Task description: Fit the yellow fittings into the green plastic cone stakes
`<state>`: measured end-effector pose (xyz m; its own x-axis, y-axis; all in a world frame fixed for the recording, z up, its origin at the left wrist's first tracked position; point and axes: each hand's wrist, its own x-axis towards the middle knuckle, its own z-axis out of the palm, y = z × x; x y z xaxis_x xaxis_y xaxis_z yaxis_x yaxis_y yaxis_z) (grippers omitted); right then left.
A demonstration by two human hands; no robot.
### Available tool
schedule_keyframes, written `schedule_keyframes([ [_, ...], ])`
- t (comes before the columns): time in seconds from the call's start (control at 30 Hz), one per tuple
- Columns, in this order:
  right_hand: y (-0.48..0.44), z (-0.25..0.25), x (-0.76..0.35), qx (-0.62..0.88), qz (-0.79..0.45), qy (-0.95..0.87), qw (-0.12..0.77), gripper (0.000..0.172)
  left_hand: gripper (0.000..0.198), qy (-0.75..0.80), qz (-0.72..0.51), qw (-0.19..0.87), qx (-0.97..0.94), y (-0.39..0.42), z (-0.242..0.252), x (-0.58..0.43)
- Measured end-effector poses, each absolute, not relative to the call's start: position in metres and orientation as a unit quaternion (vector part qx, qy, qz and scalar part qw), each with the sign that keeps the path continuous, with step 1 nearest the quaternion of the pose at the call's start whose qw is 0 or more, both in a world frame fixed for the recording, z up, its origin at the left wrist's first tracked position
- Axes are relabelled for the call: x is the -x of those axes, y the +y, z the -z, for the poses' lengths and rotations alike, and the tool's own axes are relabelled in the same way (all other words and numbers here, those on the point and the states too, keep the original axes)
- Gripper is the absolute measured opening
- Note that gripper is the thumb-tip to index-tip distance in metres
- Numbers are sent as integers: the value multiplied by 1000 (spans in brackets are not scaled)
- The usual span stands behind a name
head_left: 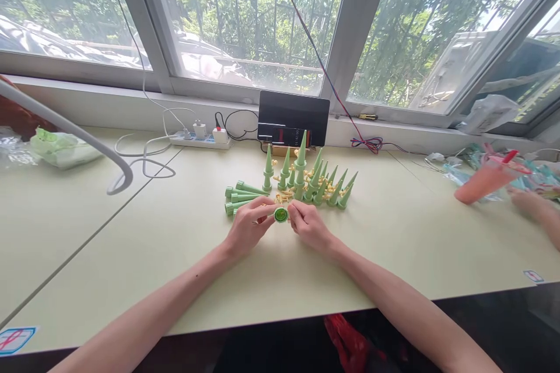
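Observation:
Close to the middle of the table, my left hand (251,222) is closed on a green plastic plant watering spike (280,215), thumb and fingers gripping its left side. The spike's round open end faces me, so its length is hidden behind. My right hand (310,224) is closed in a pinch at the right edge of that end; what sits between its fingertips is hidden. Just beyond my hands, several green cone-shaped spikes (300,172) stand points up. Small yellow plastic pieces (283,197) lie among them. More green spikes (245,189) lie flat beyond my left hand.
A dark tablet-like screen (294,116) leans at the back, beside a power strip (201,139) with cables. To the right are a cup with a pink drink (485,179) and another person's hand (531,205). A white curved tube (74,128) crosses the left side.

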<state>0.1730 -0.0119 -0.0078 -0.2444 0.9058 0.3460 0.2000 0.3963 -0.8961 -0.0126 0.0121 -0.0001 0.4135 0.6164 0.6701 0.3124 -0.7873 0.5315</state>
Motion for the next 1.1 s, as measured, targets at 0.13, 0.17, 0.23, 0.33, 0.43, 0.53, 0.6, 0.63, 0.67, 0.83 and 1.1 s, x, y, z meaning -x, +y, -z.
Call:
schedule_keyframes([
  [0.13,-12,8,-172,404,-372,-694,466,36,18,293,-461,157,-823,12,-1,12],
  [0.17,-12,9,-172,407,-368,-695,466,36,18,303,-456,162,-821,11,-1,11],
  [0.23,-12,9,-171,412,-358,-696,467,36,19,327,-443,182,-815,10,-2,10],
  [0.33,-12,10,-171,420,-344,-694,472,35,15,366,-440,225,-788,7,-6,8],
  [0.43,-12,10,-173,429,-338,-685,483,35,15,404,-453,283,-743,5,-12,7],
  [0.53,-11,10,-173,431,-335,-679,491,35,44,424,-434,358,-710,5,-17,7],
  [0.6,-11,9,-173,430,-330,-684,489,34,61,422,-390,426,-699,5,-18,7],
  [0.63,-11,9,-173,428,-328,-688,487,34,66,420,-362,462,-693,5,-19,7],
  [0.67,-11,9,-173,426,-325,-692,484,33,68,419,-335,493,-685,5,-19,7],
  [0.83,-11,11,-173,427,-321,-702,471,34,62,409,-263,586,-648,6,-17,8],
  [1.1,-9,14,-175,422,-331,-705,464,35,51,371,-272,577,-675,5,-18,12],
])
